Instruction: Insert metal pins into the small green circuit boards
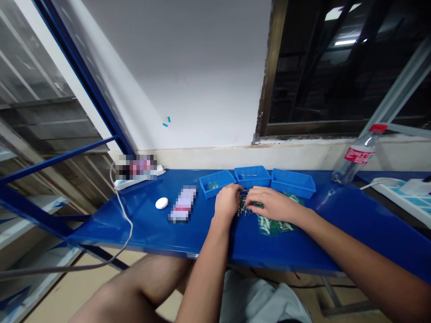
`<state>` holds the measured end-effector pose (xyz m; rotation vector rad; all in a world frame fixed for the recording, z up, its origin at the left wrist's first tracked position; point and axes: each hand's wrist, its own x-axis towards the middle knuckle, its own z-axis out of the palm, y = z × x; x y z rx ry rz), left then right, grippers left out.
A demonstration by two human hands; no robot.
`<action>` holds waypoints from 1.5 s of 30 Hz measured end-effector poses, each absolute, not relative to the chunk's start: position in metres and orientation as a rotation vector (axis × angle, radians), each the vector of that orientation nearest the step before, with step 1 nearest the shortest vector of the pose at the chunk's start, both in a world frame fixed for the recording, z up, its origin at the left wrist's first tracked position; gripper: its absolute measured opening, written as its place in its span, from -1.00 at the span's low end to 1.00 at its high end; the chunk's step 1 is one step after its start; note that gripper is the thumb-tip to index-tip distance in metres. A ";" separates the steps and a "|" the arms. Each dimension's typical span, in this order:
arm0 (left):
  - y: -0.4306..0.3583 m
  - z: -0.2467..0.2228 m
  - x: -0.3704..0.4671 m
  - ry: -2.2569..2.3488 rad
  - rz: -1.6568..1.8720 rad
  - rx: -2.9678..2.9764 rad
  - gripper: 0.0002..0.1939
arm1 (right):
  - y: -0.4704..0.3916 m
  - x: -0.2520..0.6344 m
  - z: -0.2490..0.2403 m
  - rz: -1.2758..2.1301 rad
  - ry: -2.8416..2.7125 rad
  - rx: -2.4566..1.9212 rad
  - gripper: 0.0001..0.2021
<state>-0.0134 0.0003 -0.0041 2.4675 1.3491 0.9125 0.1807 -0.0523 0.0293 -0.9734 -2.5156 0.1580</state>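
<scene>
A loose pile of metal screws [244, 207] lies on the blue table between my two hands. At its left edge is my left hand [227, 200], fingers curled in over the pile; what they hold, if anything, is hidden. My right hand [267, 200] reaches in from the right, fingers bent down at the screws and the thumb apart from them. Under and beside it lie clear greenish plastic bags [268, 225] with small pale parts inside. Behind the hands stand a left blue tray [210, 192] with a few small parts, a middle blue tray [252, 180] holding a thin piece, and a right blue tray [296, 190].
Left of the hands lie a pixelated flat object [183, 204] and a white rounded case [162, 203]. A power strip [138, 179] sits at the back left, its grey cable [129, 224] crossing the table's left edge. A red-capped bottle [357, 157] and another power strip [400, 197] stand right.
</scene>
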 end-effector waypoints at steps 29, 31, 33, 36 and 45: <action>-0.003 0.006 -0.002 0.835 1.126 1.895 -0.66 | -0.046 0.188 0.019 0.256 -1.815 -1.183 -0.90; -0.002 0.004 -0.002 0.846 1.134 1.856 -0.68 | -0.046 0.187 0.020 0.208 -1.838 -1.166 -0.91; -0.001 0.004 -0.002 0.849 1.146 1.831 -0.71 | -0.046 0.186 0.020 0.178 -1.851 -1.153 -0.91; 0.000 0.004 -0.003 0.830 1.176 1.781 -0.73 | -0.045 0.187 0.019 0.176 -1.837 -1.152 -0.92; 0.004 -0.001 -0.002 0.773 1.154 1.670 -0.70 | -0.045 0.189 0.018 0.127 -1.914 -1.156 -0.93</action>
